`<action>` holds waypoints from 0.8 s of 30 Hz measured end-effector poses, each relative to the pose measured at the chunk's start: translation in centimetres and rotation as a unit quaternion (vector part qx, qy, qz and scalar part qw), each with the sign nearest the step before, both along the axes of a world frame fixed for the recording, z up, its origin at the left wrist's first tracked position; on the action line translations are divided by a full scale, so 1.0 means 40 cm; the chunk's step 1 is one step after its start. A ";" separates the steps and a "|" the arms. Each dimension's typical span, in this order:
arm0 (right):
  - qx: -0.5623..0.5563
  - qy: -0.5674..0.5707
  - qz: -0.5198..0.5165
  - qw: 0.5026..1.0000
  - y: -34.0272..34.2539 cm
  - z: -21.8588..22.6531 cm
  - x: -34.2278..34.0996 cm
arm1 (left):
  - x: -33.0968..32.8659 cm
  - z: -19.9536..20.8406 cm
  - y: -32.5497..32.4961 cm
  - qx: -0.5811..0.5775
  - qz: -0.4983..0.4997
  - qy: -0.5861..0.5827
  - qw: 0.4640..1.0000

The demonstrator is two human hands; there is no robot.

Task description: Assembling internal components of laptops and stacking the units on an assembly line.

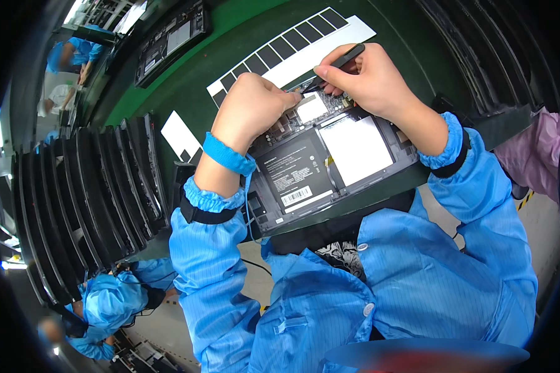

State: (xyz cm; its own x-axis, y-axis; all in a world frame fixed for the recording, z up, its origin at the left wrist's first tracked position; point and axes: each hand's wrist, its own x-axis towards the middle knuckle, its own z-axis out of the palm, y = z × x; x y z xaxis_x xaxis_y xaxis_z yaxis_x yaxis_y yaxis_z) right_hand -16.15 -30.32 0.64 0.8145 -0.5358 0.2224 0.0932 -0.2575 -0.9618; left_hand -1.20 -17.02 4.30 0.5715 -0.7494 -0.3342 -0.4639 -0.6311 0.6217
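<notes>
An opened tablet-like device (267, 213) lies on the green bench before me, its inside facing up. It has a black labelled battery (292, 163), a white rectangular sheet (358, 150) and a circuit board (281, 131) along its far side. A smaller white square (312, 107) covers part of that board. My right hand (376, 78) grips black tweezers (342, 61), their tips down at the board's far edge. Beside the tips my left hand (255, 104) is closed, thumb and fingers pinched at the board; what they hold is hidden. A blue wrist strap (225, 153) circles my left wrist.
Beyond the device lies a white sheet with black rectangles (280, 51); a smaller white sheet (179, 132) lies left. Racks of dark panels stand left (84, 193) and right (488, 53). Another opened device (173, 42) sits far left. Co-workers in blue are at the left; pink cloth (535, 152) shows right.
</notes>
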 end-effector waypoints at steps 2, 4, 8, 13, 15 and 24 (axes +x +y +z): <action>0.007 0.000 0.002 1.000 0.000 -0.009 -0.002 | -0.008 0.014 -0.005 0.014 -0.001 -0.010 1.000; 0.001 -0.003 0.002 1.000 -0.001 -0.010 0.000 | -0.016 0.036 -0.007 0.021 -0.003 0.000 1.000; 0.002 0.001 0.005 1.000 -0.003 -0.014 -0.001 | -0.006 0.038 -0.024 0.061 0.001 -0.010 0.998; -0.006 0.009 0.008 1.000 -0.012 -0.010 0.000 | 0.014 0.053 -0.041 0.112 -0.015 0.000 0.994; -0.008 0.019 0.007 1.000 -0.009 -0.013 -0.001 | 0.020 0.045 -0.037 0.135 -0.011 -0.001 0.991; 0.111 -0.081 -0.041 0.990 -0.023 -0.006 0.007 | 0.011 0.035 0.165 -0.222 0.015 -0.021 0.975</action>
State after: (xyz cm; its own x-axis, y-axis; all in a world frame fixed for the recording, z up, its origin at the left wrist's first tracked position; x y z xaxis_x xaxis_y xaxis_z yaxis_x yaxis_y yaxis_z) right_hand -15.88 -31.24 0.40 0.7300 -0.6483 0.2166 0.2385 -0.0553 -0.9696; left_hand -0.76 -10.42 5.70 0.6014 -0.7978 0.0436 -0.4808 -0.3178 0.8172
